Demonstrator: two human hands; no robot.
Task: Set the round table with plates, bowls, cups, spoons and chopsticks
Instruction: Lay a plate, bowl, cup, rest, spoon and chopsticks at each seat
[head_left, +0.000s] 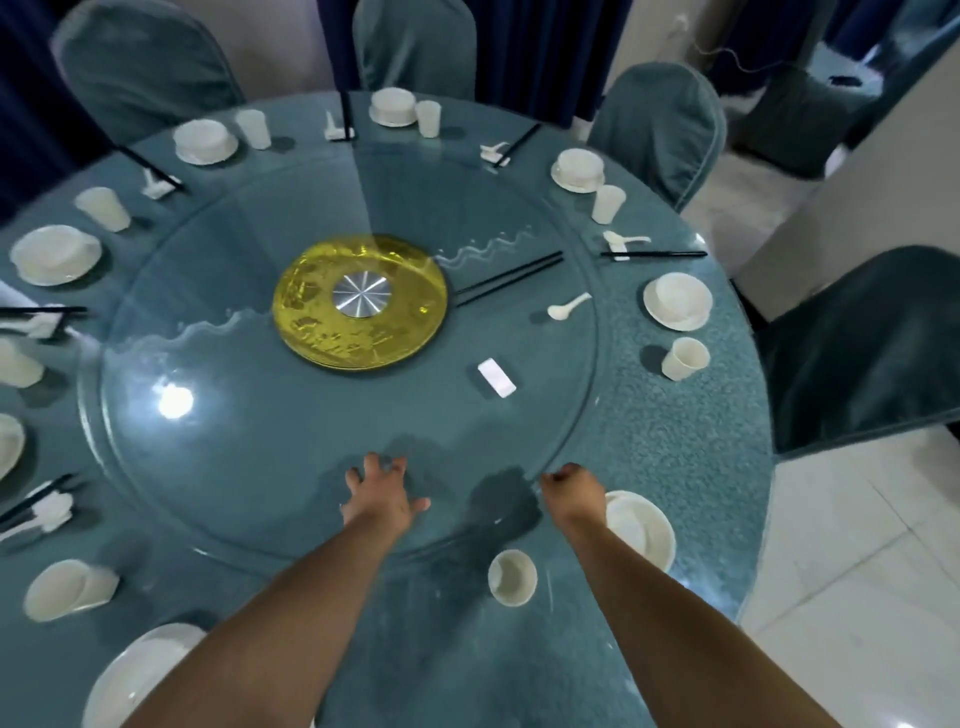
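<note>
Counter (675, 426) seen from above by the head camera, round, teal-clothed, with a glass turntable (260, 467) at its centre and a yellow disc (358, 301) at the hub. Most places around the far and side rim appear complete: each shows a plate with a bowl on it, for example the far setting (393, 106), a cup (428, 118) beside it, and a spoon rest with chopsticks (340, 127). The right-hand place has a plate and bowl (678, 301) and a cup (684, 358) but, as far as can be seen, no spoon or chopsticks of its own. The nearest place is likewise partial: a plate (641, 527) lies just beside the right wrist and a cup (512, 578) stands near the edge.

Still on the turntable, well apart from any place, lie a pair of black chopsticks (509, 278), a white spoon (569, 306) and a small white rectangular object (496, 378), possibly a rest.

Left hand (384, 491): fingers spread and pressing on the glass, grip wide, holding nothing. Right hand (571, 488): fingers curled at the turntable's rim; whether they pinch the edge cannot be told.

Judgement: the task is near its end. What remains is to bring the loose chopsticks, spoon and white piece within reach, probably by turning the glass, and lay them at an unfinished place.
</note>
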